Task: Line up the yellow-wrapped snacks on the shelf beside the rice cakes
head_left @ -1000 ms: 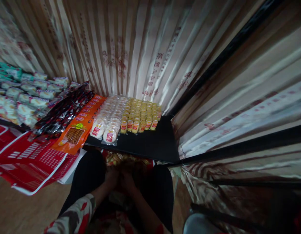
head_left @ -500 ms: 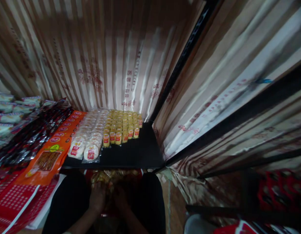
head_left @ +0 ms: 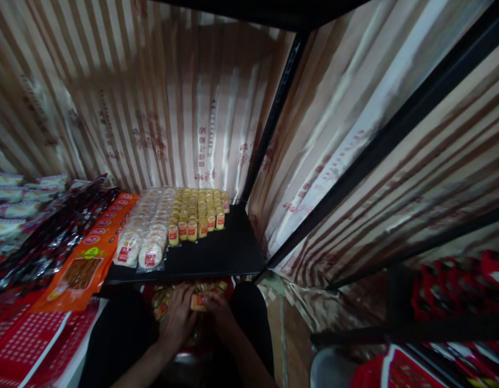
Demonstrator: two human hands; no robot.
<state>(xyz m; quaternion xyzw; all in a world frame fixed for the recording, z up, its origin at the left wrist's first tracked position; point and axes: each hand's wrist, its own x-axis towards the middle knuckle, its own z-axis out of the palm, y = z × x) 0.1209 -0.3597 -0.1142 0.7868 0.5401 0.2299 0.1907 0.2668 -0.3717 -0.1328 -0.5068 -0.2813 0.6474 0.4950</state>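
Between my knees, a small yellow snack packet (head_left: pixel 198 302) with an orange-red label is held above a red container (head_left: pixel 232 284) of similar yellow packets (head_left: pixel 163 302). My right hand (head_left: pixel 222 315) is closed on the packet's right end. At its left end, my left hand (head_left: pixel 177 317) has its fingers together and bent against it; the fingertips are partly hidden. Just ahead, on a black shelf (head_left: pixel 217 256), rows of the same yellow packets (head_left: pixel 193 215) stand upright. To their left are rows of round white cakes (head_left: pixel 150 253) in clear wrapping.
Left of the cakes lie orange snack bags (head_left: pixel 88 258), dark shiny packs (head_left: pixel 55 237) and white packets (head_left: pixel 9 210). A red basket (head_left: pixel 31 339) stands by my left leg. Black metal posts (head_left: pixel 334 215) and pleated curtains (head_left: pixel 185 108) border the shelf. Red packs (head_left: pixel 447 285) sit at the right.
My hands have come up out of the dark container, and a yellow packet now shows between them. The view has shifted slightly.
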